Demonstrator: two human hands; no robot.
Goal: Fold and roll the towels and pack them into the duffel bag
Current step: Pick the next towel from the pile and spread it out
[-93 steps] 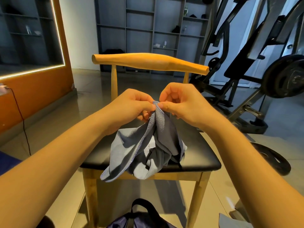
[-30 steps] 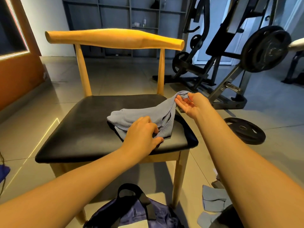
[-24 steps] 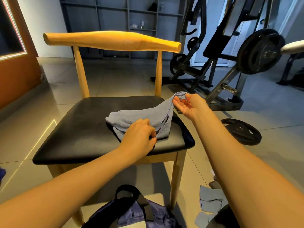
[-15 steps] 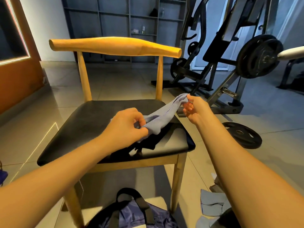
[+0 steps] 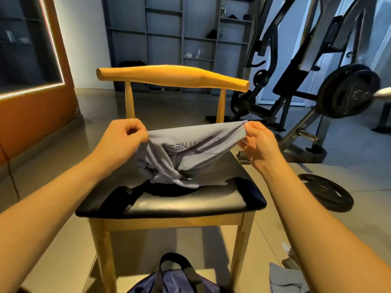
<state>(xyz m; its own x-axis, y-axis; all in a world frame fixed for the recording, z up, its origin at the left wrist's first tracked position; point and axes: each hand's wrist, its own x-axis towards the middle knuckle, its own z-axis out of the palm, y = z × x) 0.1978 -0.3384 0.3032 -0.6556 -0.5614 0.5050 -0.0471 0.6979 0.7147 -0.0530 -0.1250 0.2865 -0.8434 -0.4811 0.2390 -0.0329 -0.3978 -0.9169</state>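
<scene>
A grey-blue towel [image 5: 186, 157] with stitched lettering hangs stretched between my hands above the black seat of a wooden chair [image 5: 190, 206]. My left hand [image 5: 124, 138] pinches its left top corner and my right hand [image 5: 257, 142] pinches its right top corner. The towel's lower part is bunched and rests on the seat. A dark blue duffel bag [image 5: 175, 280] with black handles lies on the floor in front of the chair, partly cut off by the bottom edge. Another grey towel [image 5: 283, 278] lies on the floor at the lower right.
A weight machine [image 5: 296, 66] with a loaded plate [image 5: 347, 94] stands to the right behind the chair. A loose weight plate [image 5: 325, 191] lies on the tiled floor beside the chair. Grey shelving [image 5: 179, 39] lines the back wall, an orange wall [image 5: 31, 106] the left.
Both hands have lifted the towel off the seat and drawn apart, spreading its top edge. A moment ago the left hand held it bunched low on the seat.
</scene>
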